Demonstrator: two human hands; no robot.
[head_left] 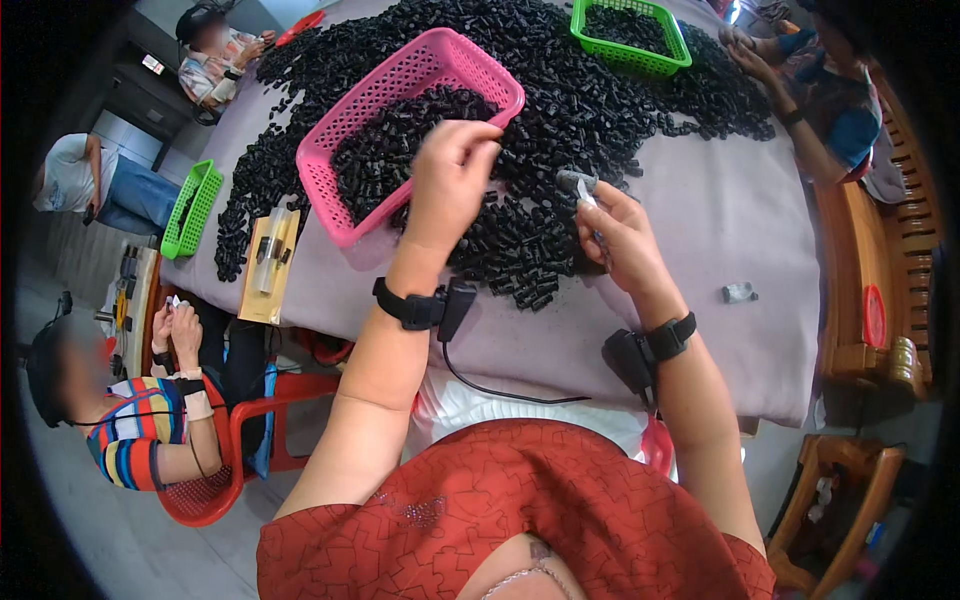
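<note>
Right hand (618,225) pinching a tool (587,196) inside the bench's (715,205) near edge, left hand (452,180), grip unclear, could clip the pink basket (395,82) by swinging low!

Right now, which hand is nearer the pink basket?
Left. The left hand overlaps the right rim of the pink basket in view; the right hand sits farther right, apart from it.

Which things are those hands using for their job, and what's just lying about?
Seem part of the job:
- black pieces
- pink basket
- small pale thing pinched in the right hand

Seem to be just lying about:
- small grey thing off to the right
- yellow sheet
- red oval thing
</note>
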